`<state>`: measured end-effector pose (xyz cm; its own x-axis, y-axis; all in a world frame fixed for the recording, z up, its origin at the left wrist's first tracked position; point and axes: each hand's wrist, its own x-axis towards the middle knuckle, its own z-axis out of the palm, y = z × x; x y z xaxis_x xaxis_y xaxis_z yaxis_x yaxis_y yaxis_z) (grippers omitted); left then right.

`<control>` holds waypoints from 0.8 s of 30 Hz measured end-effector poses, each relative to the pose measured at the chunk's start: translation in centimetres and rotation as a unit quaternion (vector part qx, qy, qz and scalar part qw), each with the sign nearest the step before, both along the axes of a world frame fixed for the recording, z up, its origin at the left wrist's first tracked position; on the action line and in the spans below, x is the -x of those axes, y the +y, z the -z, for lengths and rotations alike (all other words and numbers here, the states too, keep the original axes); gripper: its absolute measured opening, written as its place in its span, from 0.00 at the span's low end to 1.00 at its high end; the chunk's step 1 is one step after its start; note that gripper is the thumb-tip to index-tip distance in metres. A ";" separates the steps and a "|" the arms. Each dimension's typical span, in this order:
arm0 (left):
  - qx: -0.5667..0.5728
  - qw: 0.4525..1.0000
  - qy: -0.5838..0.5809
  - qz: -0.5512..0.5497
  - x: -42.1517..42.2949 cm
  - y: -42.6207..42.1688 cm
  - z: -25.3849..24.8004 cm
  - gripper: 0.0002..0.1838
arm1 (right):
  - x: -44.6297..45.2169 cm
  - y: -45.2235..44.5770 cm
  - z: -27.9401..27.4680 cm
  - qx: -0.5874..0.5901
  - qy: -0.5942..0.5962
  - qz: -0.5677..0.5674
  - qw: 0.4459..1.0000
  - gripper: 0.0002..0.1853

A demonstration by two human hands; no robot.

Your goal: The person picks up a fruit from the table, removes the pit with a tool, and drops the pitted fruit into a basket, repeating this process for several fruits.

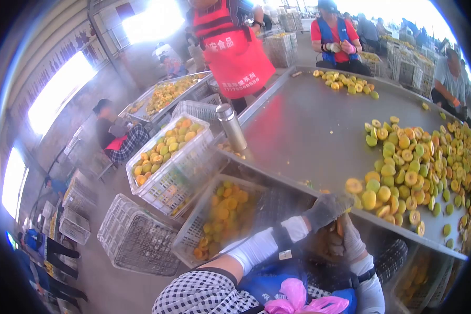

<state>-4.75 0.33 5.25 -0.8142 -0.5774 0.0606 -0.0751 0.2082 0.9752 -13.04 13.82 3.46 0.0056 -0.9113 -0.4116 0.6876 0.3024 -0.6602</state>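
Observation:
In dark grey gloves, my hands meet just over the near edge of the metal table (298, 141). My left hand (327, 211) is closed, its fingers curled around something small at the table edge that blur hides. Just below it, my right hand (351, 243) is closed too, with a narrow orange-brown bit showing at its fingertips that I cannot make out. Near both hands, halved yellow-green fruits (411, 179), like peaches or apricots, lie heaped on the table. A cut half (354, 186) sits closest to my left hand.
A steel flask (231, 127) stands at the table's left corner. Left of me are a crate of whole fruit (180, 180), a crate of orange halves (193, 238) and a grey crate (136, 235). A person in a red apron (238, 63) stands opposite; another person (335, 36) sits beyond.

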 end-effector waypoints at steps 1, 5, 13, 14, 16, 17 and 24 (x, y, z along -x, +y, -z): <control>0.006 1.000 0.009 -0.001 0.8 -1.2 0.4 0.16 | 1.0 -1.1 -0.6 -0.002 0.021 -0.017 1.000 0.26; 0.041 0.998 0.023 0.031 3.4 -5.5 0.6 0.16 | 3.8 -4.1 -0.6 0.020 0.195 0.019 0.980 0.18; -0.015 0.994 -0.026 0.105 6.9 -10.1 6.9 0.12 | 6.6 -7.6 2.6 -0.063 0.059 0.026 0.996 0.09; 0.196 0.974 0.071 0.084 6.7 -10.2 8.7 0.12 | 6.6 -7.7 1.5 -0.077 0.021 0.011 0.997 0.08; 0.394 0.903 0.158 0.061 6.4 -10.1 8.3 0.13 | 6.7 -8.0 1.3 -0.084 0.016 -0.003 0.996 0.08; 0.174 0.981 0.053 0.072 6.2 -9.6 6.8 0.12 | 6.8 -7.9 1.4 -0.088 0.016 -0.012 0.996 0.08; 0.183 0.977 0.099 0.051 6.0 -8.3 8.4 0.10 | 8.5 -6.3 4.0 0.013 -0.130 -0.069 0.989 0.10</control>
<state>-10.71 -8.01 -3.15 -0.8181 -0.4040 0.4092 0.1464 0.5419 0.8276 -21.58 7.54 -0.52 0.2328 -0.9049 -0.3564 0.7892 0.3899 -0.4744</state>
